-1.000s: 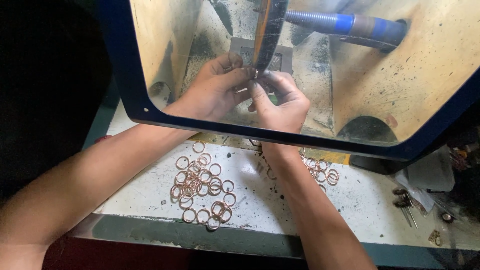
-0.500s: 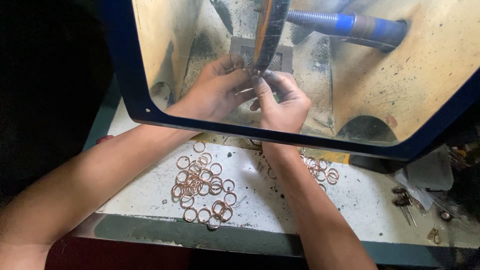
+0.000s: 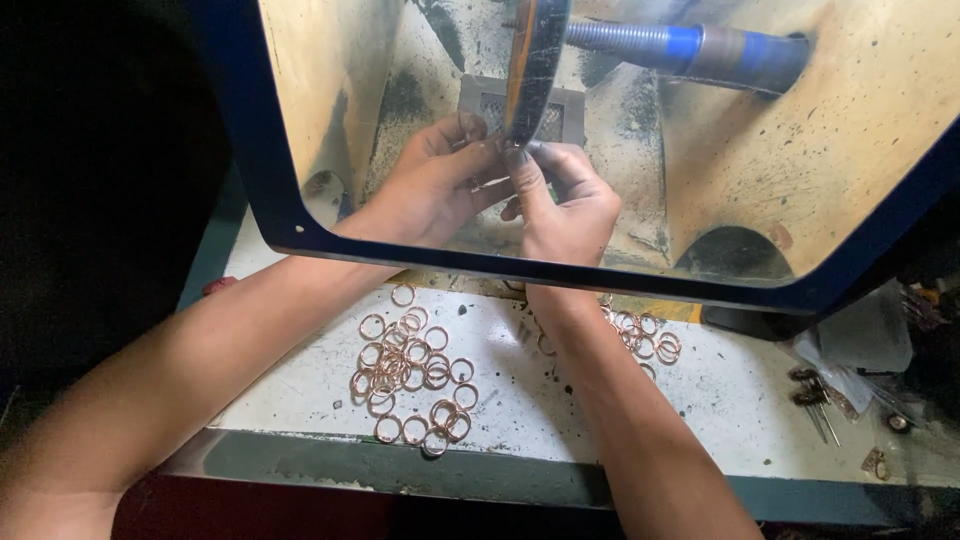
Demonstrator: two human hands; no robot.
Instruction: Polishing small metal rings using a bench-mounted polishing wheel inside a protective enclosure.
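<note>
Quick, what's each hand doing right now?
Left hand: fingers pinched at the wheel; what it holds cannot be told.
Right hand: likewise pinched there; contents hidden.

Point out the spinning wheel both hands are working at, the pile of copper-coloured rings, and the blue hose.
Thin upright polishing wheel (image 3: 533,60), head view: its edge, above the fingers.
Pile of copper-coloured metal rings (image 3: 408,365), head view: middle of the pile.
Blue ribbed hose (image 3: 690,45), head view: its smooth blue section.

Behind the blue-framed shield (image 3: 300,235), your left hand (image 3: 425,190) and right hand (image 3: 565,210) meet at the spinning wheel (image 3: 530,60), fingertips pinched together on something too small to make out. Copper rings (image 3: 410,370) lie scattered on the desk (image 3: 700,420) near its front edge.
</note>
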